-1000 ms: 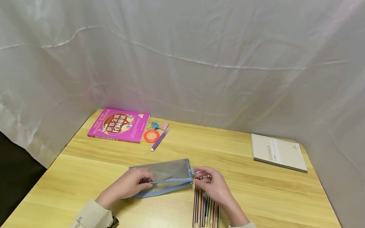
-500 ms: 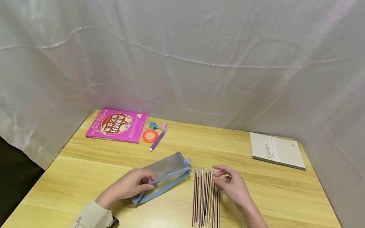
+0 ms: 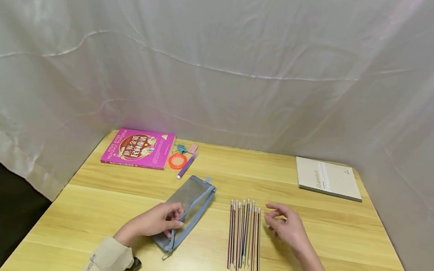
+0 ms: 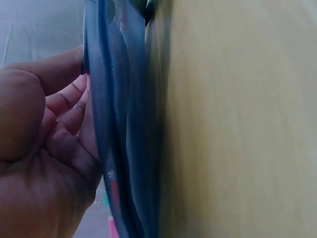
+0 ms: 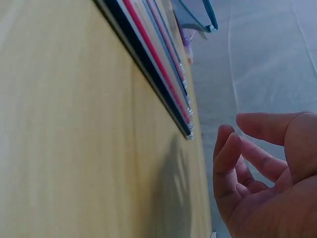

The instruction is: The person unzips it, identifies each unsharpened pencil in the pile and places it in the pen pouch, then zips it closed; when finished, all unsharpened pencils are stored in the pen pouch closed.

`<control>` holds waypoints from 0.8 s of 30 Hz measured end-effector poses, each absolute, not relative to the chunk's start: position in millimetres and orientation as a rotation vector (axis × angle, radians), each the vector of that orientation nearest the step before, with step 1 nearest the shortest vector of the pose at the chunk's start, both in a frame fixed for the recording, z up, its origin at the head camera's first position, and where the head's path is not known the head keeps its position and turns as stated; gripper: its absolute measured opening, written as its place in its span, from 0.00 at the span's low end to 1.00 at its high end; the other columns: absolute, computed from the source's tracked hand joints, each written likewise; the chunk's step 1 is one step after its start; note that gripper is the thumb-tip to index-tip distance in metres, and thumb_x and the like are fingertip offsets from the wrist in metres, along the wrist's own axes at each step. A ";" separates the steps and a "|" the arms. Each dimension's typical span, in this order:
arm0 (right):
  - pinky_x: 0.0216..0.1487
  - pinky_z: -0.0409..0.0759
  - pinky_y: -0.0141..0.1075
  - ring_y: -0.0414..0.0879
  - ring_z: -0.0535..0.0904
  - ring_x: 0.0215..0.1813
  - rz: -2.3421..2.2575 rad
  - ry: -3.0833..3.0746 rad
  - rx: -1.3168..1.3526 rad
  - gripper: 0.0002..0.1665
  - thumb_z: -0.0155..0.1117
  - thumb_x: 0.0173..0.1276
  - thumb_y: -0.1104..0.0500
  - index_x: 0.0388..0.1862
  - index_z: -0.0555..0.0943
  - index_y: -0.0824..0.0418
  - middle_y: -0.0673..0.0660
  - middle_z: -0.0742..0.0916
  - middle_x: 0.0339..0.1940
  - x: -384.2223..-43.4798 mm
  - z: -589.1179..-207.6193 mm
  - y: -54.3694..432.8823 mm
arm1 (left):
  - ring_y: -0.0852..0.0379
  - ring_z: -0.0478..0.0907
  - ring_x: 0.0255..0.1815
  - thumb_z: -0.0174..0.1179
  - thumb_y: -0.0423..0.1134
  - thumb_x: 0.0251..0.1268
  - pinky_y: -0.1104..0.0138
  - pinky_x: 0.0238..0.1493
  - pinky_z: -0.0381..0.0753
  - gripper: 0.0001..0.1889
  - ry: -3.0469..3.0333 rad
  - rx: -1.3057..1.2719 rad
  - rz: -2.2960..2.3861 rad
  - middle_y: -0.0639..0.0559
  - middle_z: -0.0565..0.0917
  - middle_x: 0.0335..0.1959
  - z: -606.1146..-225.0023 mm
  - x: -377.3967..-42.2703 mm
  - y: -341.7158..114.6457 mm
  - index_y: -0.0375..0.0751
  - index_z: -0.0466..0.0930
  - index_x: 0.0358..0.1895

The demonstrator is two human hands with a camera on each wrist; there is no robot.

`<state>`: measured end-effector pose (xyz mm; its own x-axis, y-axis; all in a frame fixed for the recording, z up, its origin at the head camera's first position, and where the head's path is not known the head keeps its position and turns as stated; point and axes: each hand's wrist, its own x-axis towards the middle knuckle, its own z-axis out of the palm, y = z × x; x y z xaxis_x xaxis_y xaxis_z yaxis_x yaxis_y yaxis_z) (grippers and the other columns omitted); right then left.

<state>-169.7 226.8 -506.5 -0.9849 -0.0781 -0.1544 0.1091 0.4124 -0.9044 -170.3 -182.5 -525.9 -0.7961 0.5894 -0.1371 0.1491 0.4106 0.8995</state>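
Note:
My left hand grips the long zipped side of a blue-edged mesh pencil case, which slants on the table. In the left wrist view the thumb lies on the zipper edge of the pencil case and the other fingers are behind it. Several pencils lie side by side right of the case, their eraser ends pointing away from me. Just right of them, my right hand hovers with relaxed fingers and holds nothing. The right wrist view shows it apart from the pencils.
A pink book lies at the back left. Beside it are an orange ring, a purple marker, a pink eraser and a small teal item. A pale notebook is at the back right. Curtains enclose the table.
My right hand has let go of the pencil case's end and moved right, past the pencils. The case has swung round to point more away from me, still in my left hand.

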 end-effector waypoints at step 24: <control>0.27 0.88 0.38 0.47 0.83 0.28 -1.599 2.424 0.163 0.28 0.68 0.68 0.69 0.67 0.76 0.68 0.61 0.85 0.41 -165.5 -528.1 213.1 | 0.53 0.83 0.37 0.53 0.37 0.82 0.62 0.43 0.90 0.11 1.872 0.447 1.687 0.50 0.69 0.38 -544.0 -170.4 -167.7 0.34 0.63 0.44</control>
<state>-165.5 213.1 -528.1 -0.9668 -0.0351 -0.2532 0.2189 0.3977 -0.8910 -170.4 -167.7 -544.0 -0.7793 0.5968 -0.1912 -0.1282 0.1469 0.9808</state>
